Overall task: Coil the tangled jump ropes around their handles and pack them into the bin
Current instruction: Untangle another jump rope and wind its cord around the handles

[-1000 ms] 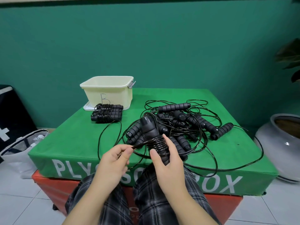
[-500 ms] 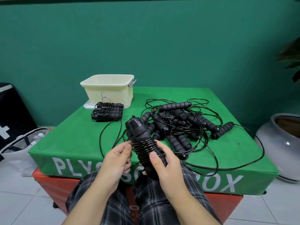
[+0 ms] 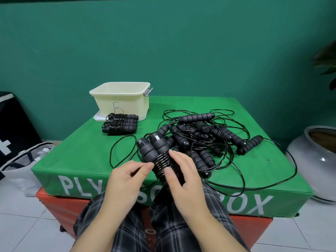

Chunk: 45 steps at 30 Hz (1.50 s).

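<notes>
The right hand point(image 3: 183, 177) gripped the paired handles point(image 3: 154, 148), tops pointing toward 11 o'clock; the left hand point(image 3: 127, 177) pinched the rope point(image 3: 163, 162) beside them. Tangled ropes point(image 3: 205, 139) lay behind at 1 o'clock.

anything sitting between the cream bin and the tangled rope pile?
Head view: the stack of coiled ropes lies against the cream bin front. From it to the tangled pile, only bare green cover.

green plyo box point(image 3: 87, 160) | grey pot point(image 3: 312, 160) | white bag point(image 3: 23, 164) | plant point(image 3: 327, 60)
</notes>
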Motion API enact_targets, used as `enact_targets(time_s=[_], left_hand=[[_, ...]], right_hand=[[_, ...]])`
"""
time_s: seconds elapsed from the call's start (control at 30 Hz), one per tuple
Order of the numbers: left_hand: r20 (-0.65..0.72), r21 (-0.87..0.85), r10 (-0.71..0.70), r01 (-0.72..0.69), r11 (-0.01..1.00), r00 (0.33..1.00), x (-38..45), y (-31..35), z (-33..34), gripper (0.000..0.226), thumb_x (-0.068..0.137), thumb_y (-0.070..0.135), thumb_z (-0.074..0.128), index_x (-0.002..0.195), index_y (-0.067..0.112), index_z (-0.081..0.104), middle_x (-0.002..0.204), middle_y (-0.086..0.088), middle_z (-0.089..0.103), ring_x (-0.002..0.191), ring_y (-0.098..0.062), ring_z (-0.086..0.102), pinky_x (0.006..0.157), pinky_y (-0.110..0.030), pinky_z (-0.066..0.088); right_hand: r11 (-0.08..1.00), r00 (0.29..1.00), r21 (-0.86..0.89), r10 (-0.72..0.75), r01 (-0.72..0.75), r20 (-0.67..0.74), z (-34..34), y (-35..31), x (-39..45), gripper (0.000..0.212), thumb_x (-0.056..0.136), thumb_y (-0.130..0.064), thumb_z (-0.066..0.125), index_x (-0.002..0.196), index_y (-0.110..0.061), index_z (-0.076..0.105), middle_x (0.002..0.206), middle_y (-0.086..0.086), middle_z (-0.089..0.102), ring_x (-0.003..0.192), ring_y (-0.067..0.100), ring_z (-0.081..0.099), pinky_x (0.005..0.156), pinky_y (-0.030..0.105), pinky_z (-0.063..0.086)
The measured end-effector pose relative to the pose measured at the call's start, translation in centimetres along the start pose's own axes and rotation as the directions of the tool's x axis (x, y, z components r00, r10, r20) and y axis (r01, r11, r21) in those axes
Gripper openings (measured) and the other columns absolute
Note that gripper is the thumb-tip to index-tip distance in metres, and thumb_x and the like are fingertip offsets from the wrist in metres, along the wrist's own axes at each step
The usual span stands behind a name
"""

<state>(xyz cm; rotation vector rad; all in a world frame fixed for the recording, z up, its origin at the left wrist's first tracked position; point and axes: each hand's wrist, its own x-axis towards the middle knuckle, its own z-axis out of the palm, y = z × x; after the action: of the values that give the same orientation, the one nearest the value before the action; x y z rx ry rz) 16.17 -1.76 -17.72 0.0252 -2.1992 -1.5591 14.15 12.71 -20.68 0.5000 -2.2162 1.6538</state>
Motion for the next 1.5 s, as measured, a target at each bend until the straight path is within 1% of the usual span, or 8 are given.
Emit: enact_targets(time_s=[0.13,0.33,0.7,0.87,1.13,1.27,1.33,1.5], left_hand=[[0.045,0.157,0.165,-0.170,0.973,0.985,-0.4,0.7,0.1,0.023,0.084,0.015,0.066,0.074,0.036,0.067,0.071,0.022,0.060,0.069,-0.001,0.057,0.061,-0.007,0.038],[0.141,0.064,0.187,-0.197,0.978,0.972,-0.6,1.4,0.4,0.026,0.087,0.009,0.059,0.089,0.033,0.068,0.069,0.026,0.058,0.059,0.006,0.053,0.059,-0.005,0.038],[0.117,-0.038,-0.095,0.100,0.994,0.989,0.7,-1.1,-0.6,0.021,0.090,0.030,0.054,0.073,0.028,0.066,0.042,0.005,0.033,0.039,-0.009,0.027,0.039,-0.018,0.024],[0.143,-0.213,-0.185,0.213,0.954,0.972,1.2,-1.4,0.4,0.008,0.091,0.019,0.055,0.087,0.013,0.060,0.047,0.009,0.038,0.038,-0.006,0.025,0.036,-0.015,0.023],[0.293,-0.221,-0.176,0.245,0.944,0.940,0.0,-0.9,0.0,0.036,0.077,0.046,0.052,0.106,0.037,0.071,0.052,0.002,0.022,0.047,-0.011,0.020,0.042,-0.019,0.020],[0.126,-0.164,-0.146,0.165,0.973,0.981,-0.6,0.4,0.1,0.028,0.083,0.032,0.057,0.102,0.022,0.074,0.079,0.012,0.029,0.060,-0.042,0.047,0.068,-0.042,0.052],[0.053,-0.153,-0.160,0.166,0.974,0.986,-0.7,0.5,0.3,0.016,0.082,0.023,0.063,0.091,0.022,0.075,0.084,0.008,0.051,0.085,-0.016,0.059,0.087,-0.042,0.048],[-0.031,-0.077,-0.065,0.062,0.995,0.997,-0.4,0.3,0.0,0.028,0.073,0.012,0.075,0.064,0.038,0.070,0.066,0.014,0.071,0.068,0.012,0.061,0.065,0.000,0.041]], right_hand=[[0.974,0.991,-0.216,0.087,-0.064,0.098,0.4,-0.2,-0.2,0.088,0.073,-0.053,0.071,0.146,-0.031,0.028,0.127,-0.029,0.033,0.125,-0.009,0.025,0.100,0.001,0.015],[0.992,0.994,-0.059,0.111,-0.111,0.002,-0.1,-0.4,-0.5,0.065,0.082,-0.039,0.069,0.135,-0.051,0.034,0.117,-0.033,0.052,0.110,-0.004,0.054,0.094,0.020,0.044],[0.959,0.991,0.250,0.134,-0.132,0.009,-0.8,-0.9,-0.6,0.051,0.089,-0.009,0.065,0.122,-0.041,0.043,0.095,-0.047,0.057,0.094,-0.021,0.052,0.078,-0.001,0.036],[0.950,0.996,0.302,0.084,-0.082,0.007,-0.7,-0.6,-0.9,0.045,0.081,-0.024,0.063,0.123,-0.032,0.050,0.103,-0.028,0.065,0.093,-0.005,0.062,0.080,0.007,0.042],[0.944,0.997,0.326,0.023,-0.045,0.070,-0.7,-0.6,-0.9,0.042,0.083,-0.035,0.059,0.123,-0.032,0.047,0.104,-0.029,0.065,0.094,-0.007,0.060,0.080,0.006,0.042],[0.983,0.996,0.171,-0.064,0.073,-0.057,0.2,-0.2,-0.8,0.039,0.086,-0.044,0.051,0.123,-0.055,0.044,0.123,-0.026,0.053,0.121,0.004,0.049,0.098,0.016,0.039],[0.987,0.984,0.068,-0.136,0.144,-0.118,0.4,0.1,-0.6,0.031,0.091,-0.039,0.047,0.119,-0.054,0.051,0.125,-0.023,0.049,0.125,0.006,0.046,0.101,0.020,0.037],[0.986,0.979,0.022,-0.162,0.166,-0.125,0.1,0.4,-0.4,0.035,0.094,-0.033,0.046,0.126,-0.041,0.056,0.132,-0.012,0.053,0.125,-0.003,0.046,0.100,0.007,0.030]])
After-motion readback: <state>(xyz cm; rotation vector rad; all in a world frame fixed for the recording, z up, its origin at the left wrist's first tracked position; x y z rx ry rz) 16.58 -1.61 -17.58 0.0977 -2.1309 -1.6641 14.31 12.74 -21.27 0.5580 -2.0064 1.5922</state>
